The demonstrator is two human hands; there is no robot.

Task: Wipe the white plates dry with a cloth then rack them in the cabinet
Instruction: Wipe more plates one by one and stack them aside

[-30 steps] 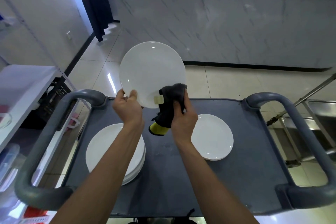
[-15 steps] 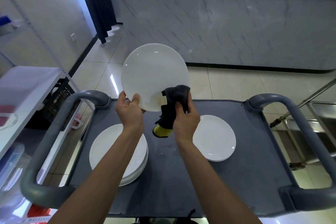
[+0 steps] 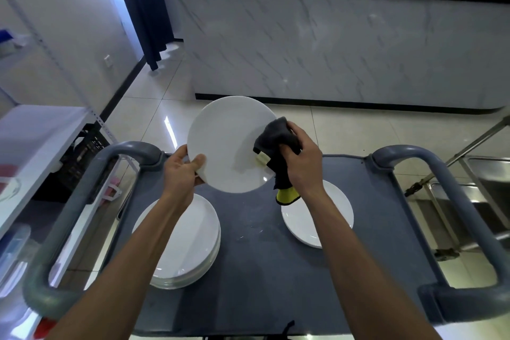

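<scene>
Your left hand (image 3: 184,171) pinches the held plate (image 3: 229,143) at its near-left rim, thumb on the face, fingers behind. The plate is tilted up, face toward you, above the far edge of the cart (image 3: 276,270).

Your right hand (image 3: 299,157) is clenched on the dark cloth (image 3: 276,136), pressing it against the plate's right side. The cloth's yellow end (image 3: 287,196) hangs below the wrist, clear of the plate.

Key relation: cloth sits on the right part of the face; the left and top parts lie away from it, toward the gripping hand. So the wiping stroke needs to run leftward and up, or you rotate the plate under the cloth. Right hand does the travel; left only anchors.

Remaining work looks substantial. A stack of plates (image 3: 182,243) sits near-left on the cart, a single plate (image 3: 309,218) on the right, partly under your right forearm. Can't tell which are dried.

No cabinet rack in view, so racking direction can't be judged. Grip is only at one rim point, so keep cloth pressure light or the plate may pivot.
</scene>
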